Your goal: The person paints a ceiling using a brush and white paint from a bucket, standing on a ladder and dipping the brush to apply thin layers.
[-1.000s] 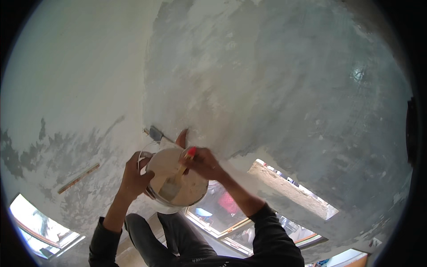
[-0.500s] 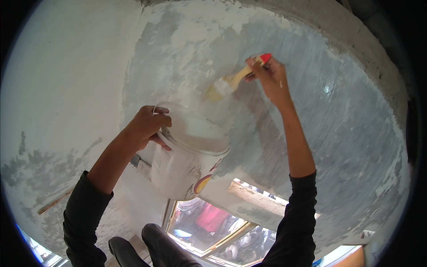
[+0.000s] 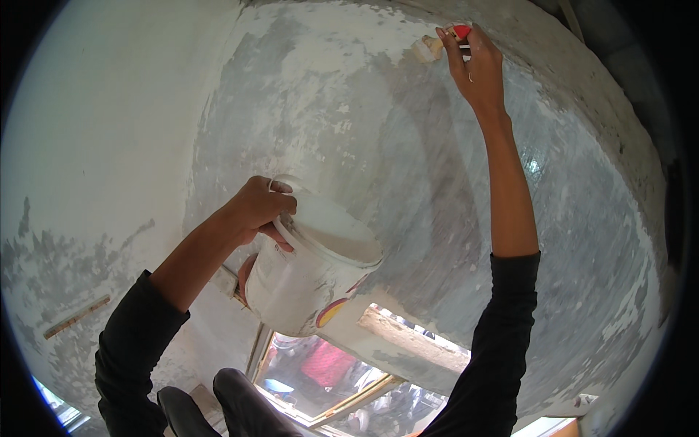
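My left hand (image 3: 266,211) grips the rim of a white plastic bucket (image 3: 298,284), thumb and fingers closed over its edge. The bucket is tilted, its mouth turned up toward me, with whitish residue on the inner wall; how full it is I cannot tell. High up, my right hand (image 3: 477,69) is closed around the wooden handle of a paintbrush (image 3: 432,48) with a red handle end. Its bristles point left against the upper part of a grey, patchily whitened wall (image 3: 429,167).
A smoother pale wall (image 3: 124,109) meets the grey one on the left. Rough bare concrete (image 3: 582,95) borders the top right. Below the bucket is a framed window (image 3: 320,364) with clutter beyond it. My dark-clad knees (image 3: 244,400) show at the bottom.
My right hand has carried the paintbrush up and to the right, from mid-wall to near the wall's top edge. The bucket in my left hand has shifted slightly right and down.
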Available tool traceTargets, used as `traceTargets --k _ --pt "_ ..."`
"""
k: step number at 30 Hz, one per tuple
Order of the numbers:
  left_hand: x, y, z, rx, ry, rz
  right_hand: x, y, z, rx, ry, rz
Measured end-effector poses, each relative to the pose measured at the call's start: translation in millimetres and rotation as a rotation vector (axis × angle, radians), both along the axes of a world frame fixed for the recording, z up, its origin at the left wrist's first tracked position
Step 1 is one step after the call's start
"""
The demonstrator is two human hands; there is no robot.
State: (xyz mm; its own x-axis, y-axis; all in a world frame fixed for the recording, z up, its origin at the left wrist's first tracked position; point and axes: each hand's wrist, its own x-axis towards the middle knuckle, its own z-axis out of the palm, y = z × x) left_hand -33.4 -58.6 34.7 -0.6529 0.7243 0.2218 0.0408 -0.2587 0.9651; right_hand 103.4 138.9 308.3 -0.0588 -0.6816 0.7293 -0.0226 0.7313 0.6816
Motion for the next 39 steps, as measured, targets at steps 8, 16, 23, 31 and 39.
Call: traceTargets --k 8,16,23,31,39 --pt "-6 7 -7 -0.062 -0.014 0.063 -3 4 23 0.075 0.089 -0.112" --pt "-6 2 2 0.026 0.005 0.083 -16 6 -24 0.279 0.057 -0.494" --pt "2 -2 7 0.013 -0.008 0.083 -15 18 -95 0.378 -0.109 -0.568" --pt "5 -14 9 0.003 -0.003 0.084 -8 -2 -144 0.364 -0.234 -0.589" --pt "12 -19 11 0.006 0.028 0.102 10 -27 -117 -0.052 -0.369 -0.326"
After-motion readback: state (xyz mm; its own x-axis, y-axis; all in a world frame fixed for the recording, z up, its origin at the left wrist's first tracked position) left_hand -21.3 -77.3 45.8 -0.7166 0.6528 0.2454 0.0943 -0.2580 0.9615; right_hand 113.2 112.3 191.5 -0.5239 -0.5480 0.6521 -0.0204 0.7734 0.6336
